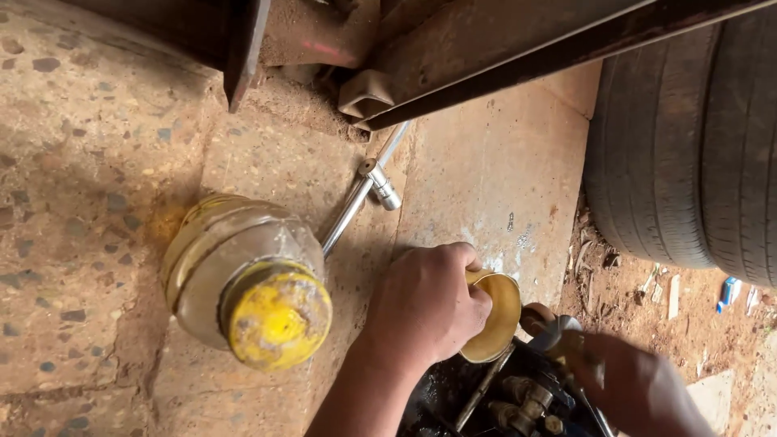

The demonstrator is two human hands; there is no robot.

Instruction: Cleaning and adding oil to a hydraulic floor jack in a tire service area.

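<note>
My left hand (422,306) is closed around the rim of a small yellowish cup (495,317), which is tilted over a dark oily metal part with brass fittings (506,400). My right hand (635,387), blurred at the lower right, grips a greyish object (558,333) right beside the cup; what it is I cannot tell. A dirty plastic jug with a yellow cap (257,279) stands on the concrete to the left of my left hand.
A chrome socket wrench with a long handle (366,188) lies on the concrete behind the jug. A vehicle tyre (696,137) stands at the right. Rusty frame beams (486,48) hang overhead. Litter lies on the dirt (672,295) by the tyre.
</note>
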